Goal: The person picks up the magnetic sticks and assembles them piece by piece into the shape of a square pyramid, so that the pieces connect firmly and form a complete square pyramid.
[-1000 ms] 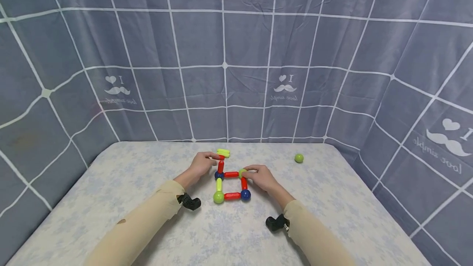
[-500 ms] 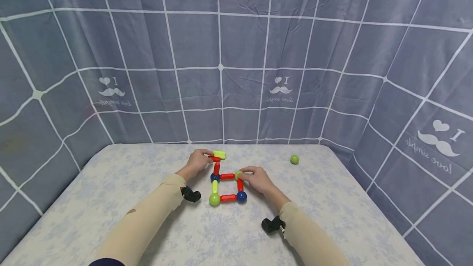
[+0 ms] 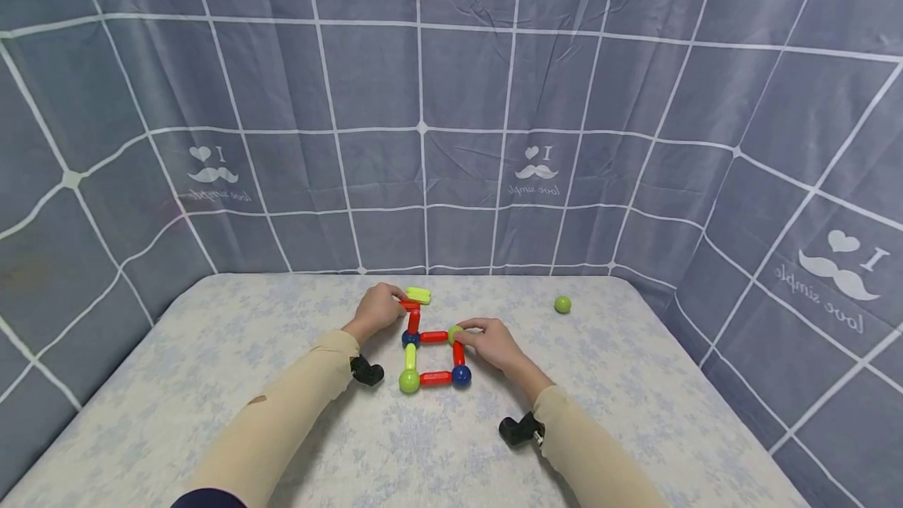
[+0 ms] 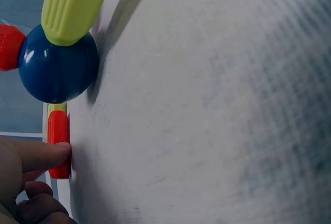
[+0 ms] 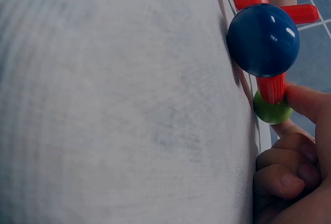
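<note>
A square of magnetic balls and sticks lies mid-table, with a green ball (image 3: 409,381) and a blue ball (image 3: 461,375) at its near corners. Red sticks form three sides, and a yellow-green stick (image 3: 411,357) the left one. From the far-left blue ball (image 3: 411,339) another red stick (image 3: 414,323) rises. My left hand (image 3: 378,310), just behind it, pinches a loose red stick (image 4: 58,125) between thumb and finger. With thumb and fingertip my right hand (image 3: 494,342) holds the far-right green ball (image 5: 272,111), which joins two sticks.
Yellow-green stick pieces (image 3: 419,295) lie behind the left fingers. A loose green ball (image 3: 562,304) sits at the back right of the table (image 3: 395,453). A grey tiled-pattern curtain (image 3: 466,179) hangs around the table's back and sides.
The left fingers have closed on the loose red stick and drawn it slightly left, away from the yellow-green pieces. My right hand stays on its green ball. The head view has shifted a little.
</note>
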Demonstrator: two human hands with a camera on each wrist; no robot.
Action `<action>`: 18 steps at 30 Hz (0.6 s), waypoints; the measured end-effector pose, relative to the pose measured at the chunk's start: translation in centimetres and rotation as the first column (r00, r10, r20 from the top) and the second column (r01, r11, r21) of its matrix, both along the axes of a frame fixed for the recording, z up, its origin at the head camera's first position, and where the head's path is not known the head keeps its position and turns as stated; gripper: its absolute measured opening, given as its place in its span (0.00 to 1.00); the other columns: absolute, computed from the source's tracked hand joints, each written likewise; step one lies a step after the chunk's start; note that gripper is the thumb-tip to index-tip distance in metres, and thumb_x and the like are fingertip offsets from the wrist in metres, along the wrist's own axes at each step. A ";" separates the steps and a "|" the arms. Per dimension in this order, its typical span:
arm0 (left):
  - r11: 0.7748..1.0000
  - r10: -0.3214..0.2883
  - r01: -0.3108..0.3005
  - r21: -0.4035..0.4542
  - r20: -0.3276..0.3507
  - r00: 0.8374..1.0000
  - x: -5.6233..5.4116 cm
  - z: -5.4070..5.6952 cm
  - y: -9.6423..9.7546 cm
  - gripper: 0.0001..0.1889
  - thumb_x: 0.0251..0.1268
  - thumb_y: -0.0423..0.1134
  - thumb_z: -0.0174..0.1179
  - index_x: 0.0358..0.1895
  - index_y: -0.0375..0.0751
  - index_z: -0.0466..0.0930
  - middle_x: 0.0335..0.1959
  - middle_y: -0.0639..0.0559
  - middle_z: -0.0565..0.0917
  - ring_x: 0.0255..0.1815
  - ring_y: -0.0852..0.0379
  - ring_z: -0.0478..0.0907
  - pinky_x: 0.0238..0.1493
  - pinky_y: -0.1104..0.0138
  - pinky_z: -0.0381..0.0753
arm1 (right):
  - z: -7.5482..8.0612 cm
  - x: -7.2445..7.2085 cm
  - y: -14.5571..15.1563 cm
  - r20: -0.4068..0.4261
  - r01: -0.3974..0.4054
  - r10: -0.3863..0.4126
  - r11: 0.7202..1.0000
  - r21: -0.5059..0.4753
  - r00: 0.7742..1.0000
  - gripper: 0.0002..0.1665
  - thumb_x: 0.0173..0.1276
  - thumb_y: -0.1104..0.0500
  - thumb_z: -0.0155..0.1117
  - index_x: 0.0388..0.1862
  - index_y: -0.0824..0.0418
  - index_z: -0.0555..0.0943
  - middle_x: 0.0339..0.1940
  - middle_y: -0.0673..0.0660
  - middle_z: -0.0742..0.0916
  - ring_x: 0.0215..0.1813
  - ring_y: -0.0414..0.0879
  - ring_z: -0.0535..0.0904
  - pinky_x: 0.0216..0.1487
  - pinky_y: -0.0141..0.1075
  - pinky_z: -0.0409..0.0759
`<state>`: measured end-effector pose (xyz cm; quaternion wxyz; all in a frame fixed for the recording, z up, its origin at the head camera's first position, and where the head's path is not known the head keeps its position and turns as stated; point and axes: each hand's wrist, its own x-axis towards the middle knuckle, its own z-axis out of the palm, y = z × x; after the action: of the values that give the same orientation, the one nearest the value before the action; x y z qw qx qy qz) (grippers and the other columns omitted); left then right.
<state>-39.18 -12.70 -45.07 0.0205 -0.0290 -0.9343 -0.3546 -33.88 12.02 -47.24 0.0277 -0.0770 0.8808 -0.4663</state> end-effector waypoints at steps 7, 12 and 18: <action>1.000 0.022 -0.022 0.001 0.000 1.000 0.5 0.3 -0.3 0.12 0.59 0.31 0.67 0.47 0.39 0.90 0.49 0.42 0.88 0.30 0.54 0.74 0.28 0.68 0.70 | 0.0 0.0 0.0 0.008 0.006 -0.006 1.000 -0.002 1.000 0.19 0.65 0.45 0.71 0.50 0.54 0.89 0.53 0.56 0.86 0.39 0.47 0.73 0.36 0.36 0.69; 0.983 0.070 -0.076 0.168 0.038 0.997 0.7 -0.3 -0.9 0.12 0.59 0.32 0.69 0.46 0.38 0.90 0.53 0.39 0.86 0.37 0.52 0.77 0.31 0.68 0.71 | 0.1 0.0 0.0 0.007 0.004 -0.004 1.000 0.000 1.000 0.19 0.65 0.45 0.71 0.50 0.54 0.89 0.51 0.56 0.86 0.33 0.46 0.72 0.33 0.35 0.68; 0.907 0.088 -0.141 0.396 0.150 0.985 1.4 -0.4 -1.6 0.16 0.58 0.31 0.69 0.51 0.39 0.89 0.47 0.40 0.87 0.19 0.58 0.64 0.21 0.68 0.65 | 0.0 -0.2 0.1 0.006 0.009 -0.010 1.000 0.008 1.000 0.19 0.65 0.45 0.71 0.50 0.54 0.89 0.47 0.56 0.86 0.30 0.45 0.70 0.32 0.34 0.67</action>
<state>-37.73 -14.26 -45.51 -0.0134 0.0537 -0.8401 -0.5396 -34.06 12.12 -47.23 0.0286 -0.0712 0.8829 -0.4633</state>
